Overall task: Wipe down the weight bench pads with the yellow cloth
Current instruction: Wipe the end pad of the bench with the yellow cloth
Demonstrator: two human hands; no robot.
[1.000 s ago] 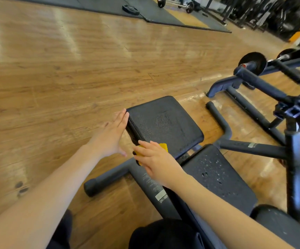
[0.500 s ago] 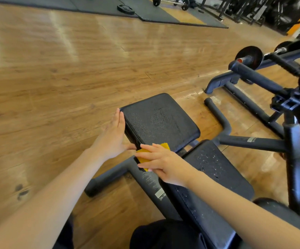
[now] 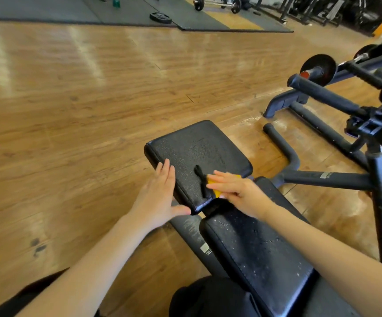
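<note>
The black seat pad [image 3: 199,149] of the weight bench lies in the middle of the head view, with a second long black pad [image 3: 258,250] nearer me, speckled with droplets. My right hand [image 3: 235,191] lies flat with straight fingers on the yellow cloth [image 3: 216,191], pressing it onto the near right corner of the seat pad. Only a small part of the cloth shows under the fingers. My left hand [image 3: 160,197] rests flat against the seat pad's left edge, thumb under its near corner. A dark wiped streak [image 3: 201,179] runs just left of the cloth.
The bench's dark metal frame [image 3: 322,179] and a curved foot bar [image 3: 281,145] stand to the right on the wooden floor [image 3: 71,110]. A machine arm with a weight plate [image 3: 318,67] rises at the far right. Mats, a loose plate [image 3: 160,17] and a barbell lie at the back.
My right hand has slid the cloth up from the pad's near side edge onto its top surface. My left hand has shifted nearer along the pad's left edge.
</note>
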